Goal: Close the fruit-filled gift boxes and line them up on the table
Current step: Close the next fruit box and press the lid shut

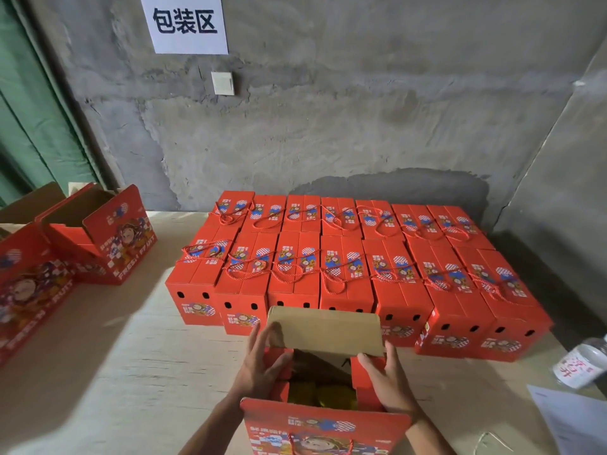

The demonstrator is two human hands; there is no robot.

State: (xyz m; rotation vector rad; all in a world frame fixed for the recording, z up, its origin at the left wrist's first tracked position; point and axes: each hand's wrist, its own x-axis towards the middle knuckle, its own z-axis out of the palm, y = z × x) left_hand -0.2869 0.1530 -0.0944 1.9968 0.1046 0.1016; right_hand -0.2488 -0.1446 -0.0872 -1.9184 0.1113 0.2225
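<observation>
An open red gift box (323, 425) stands at the near table edge, with yellow fruit (320, 394) showing inside. Its far brown cardboard flap (323, 330) stands up. My left hand (261, 362) holds the flap's left edge and the left side flap. My right hand (384, 377) grips the right side flap, thumb inside the box. Behind it, several closed red boxes (348, 270) with cord handles stand in two rows.
Two open red boxes (101, 234) stand at the left on the pale wooden table (124, 349). A plastic bottle (584, 366) and a white paper sheet (571, 418) lie at the right. A grey concrete wall with a paper sign (185, 23) rises behind.
</observation>
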